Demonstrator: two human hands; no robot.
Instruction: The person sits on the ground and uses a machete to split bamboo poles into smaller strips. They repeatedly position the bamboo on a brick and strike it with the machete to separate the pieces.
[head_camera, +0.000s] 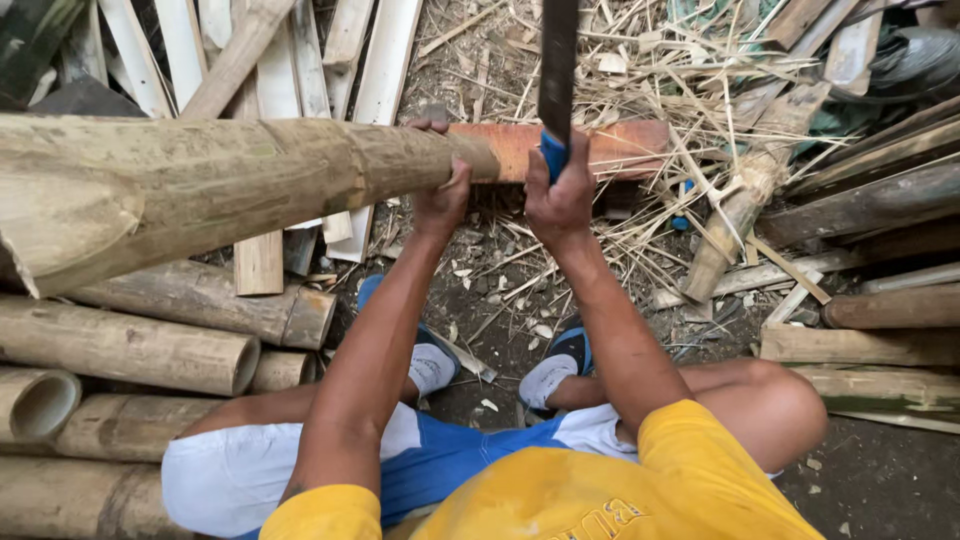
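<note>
- Bamboo pole (200, 190): dull olive-tan, mottled with grey-green patches; cut face pale cream.
- Blade (557, 60): dark grey-black, with a blue handle (553, 155).
- Wooden block (610, 148): reddish-orange.
- Stacked bamboo sections (130, 345): brown-tan, streaked; hollow ends pale.
- Split slats (385, 55): off-white to cream.
- Shirt (600, 490): yellow.
- Shorts (440, 465): blue with white panels.
- Shoes (560, 365): blue, over white socks.
- Ground (880, 480): dark grey-brown earth, littered with straw-coloured shavings.
</note>
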